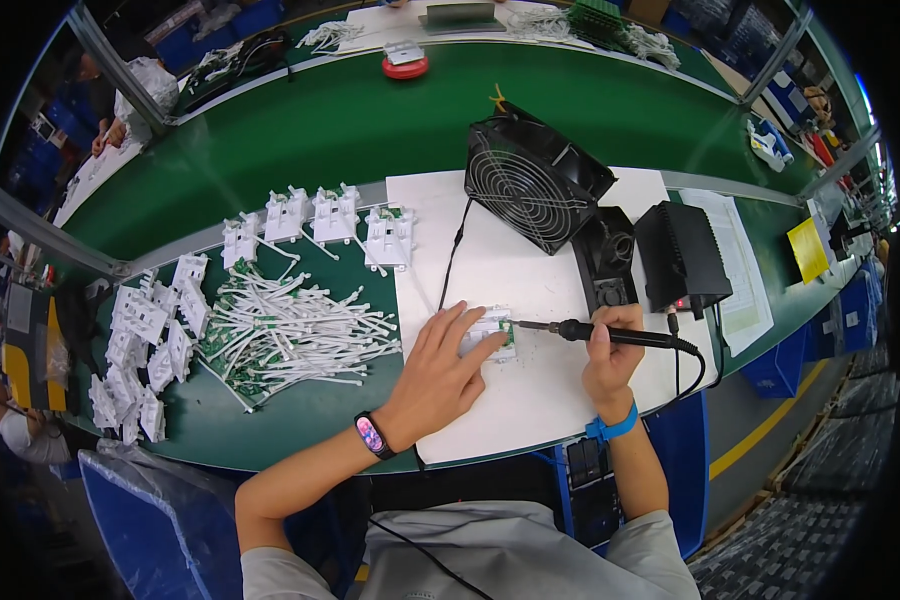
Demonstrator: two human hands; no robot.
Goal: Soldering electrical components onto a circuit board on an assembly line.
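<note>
Two hands work over a white mat (530,290) laid on the green counter (300,130) near its front edge. The left hand (438,372) lies flat with fingers spread, pressing down on a small white part with a green circuit board (492,331), which sits on the mat just in front of the black fan (532,182). The right hand (610,352) is clenched around the black handle of a soldering iron (598,334), held like a pen, its tip touching the right edge of the small board. A black cable runs from the handle toward the front edge of the counter. Behind the right hand stand a black iron holder (606,262) and a black soldering station (682,256). To the left of the mat lies a heap of white strips with green boards (290,335), and further toward the left edge and behind it lie many white plastic housings (145,345). A red round object (405,65) rests near the far edge.
</note>
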